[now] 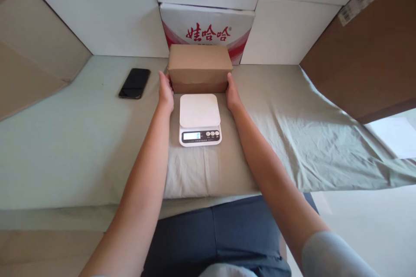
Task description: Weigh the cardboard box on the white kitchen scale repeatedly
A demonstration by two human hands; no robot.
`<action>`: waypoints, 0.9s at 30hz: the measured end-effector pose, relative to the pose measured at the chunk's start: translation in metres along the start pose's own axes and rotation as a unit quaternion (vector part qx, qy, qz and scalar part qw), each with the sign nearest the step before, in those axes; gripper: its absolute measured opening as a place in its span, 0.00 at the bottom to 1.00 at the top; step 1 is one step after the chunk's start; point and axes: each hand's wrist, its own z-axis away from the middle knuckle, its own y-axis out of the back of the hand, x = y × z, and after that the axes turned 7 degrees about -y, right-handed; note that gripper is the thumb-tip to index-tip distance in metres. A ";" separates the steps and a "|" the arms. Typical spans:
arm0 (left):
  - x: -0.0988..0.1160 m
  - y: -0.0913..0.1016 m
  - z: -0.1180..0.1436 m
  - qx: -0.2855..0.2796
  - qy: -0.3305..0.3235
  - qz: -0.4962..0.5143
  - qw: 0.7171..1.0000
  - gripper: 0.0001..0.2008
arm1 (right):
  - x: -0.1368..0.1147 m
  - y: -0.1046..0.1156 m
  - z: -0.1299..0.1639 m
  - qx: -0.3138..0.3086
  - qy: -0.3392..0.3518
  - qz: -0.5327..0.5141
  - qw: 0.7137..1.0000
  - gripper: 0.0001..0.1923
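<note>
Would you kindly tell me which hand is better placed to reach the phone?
Probably the left hand: it touches the small brown box on the side nearer the phone; the right hand is opposite.

Brown cardboard box, closed, lying crosswise

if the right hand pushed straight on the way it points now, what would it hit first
Likely the brown box: the right hand seems to touch its right side, though hidden fingers leave depth unclear.

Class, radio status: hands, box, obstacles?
Left hand, right hand at opposite ends of brown rectangular cardboard box. Box level, top closed. Close in front: white square-topped digital scale, reading 0.
</note>
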 end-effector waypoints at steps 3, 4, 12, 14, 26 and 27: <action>0.000 0.001 0.001 -0.007 -0.001 -0.002 1.000 0.37 | -0.008 -0.009 0.008 0.057 -0.020 -0.009 0.998 0.57; 0.000 0.001 0.001 -0.008 -0.002 -0.003 1.000 0.38 | -0.010 -0.012 0.010 0.060 -0.020 -0.009 0.998 0.56; 0.020 0.006 -0.002 -0.004 -0.027 -0.021 0.999 0.38 | -0.041 -0.031 0.015 0.038 0.017 -0.009 0.999 0.51; 0.035 0.003 0.006 -0.019 -0.049 -0.022 0.998 0.39 | -0.061 -0.034 0.018 0.022 0.049 -0.007 0.999 0.51; 0.081 0.007 0.133 -0.017 -0.162 -0.072 0.984 0.40 | -0.113 -0.036 0.182 0.001 0.099 0.030 0.995 0.40; 0.074 0.009 0.139 0.000 -0.176 -0.074 0.982 0.43 | -0.109 -0.036 0.191 0.007 0.093 0.027 0.995 0.41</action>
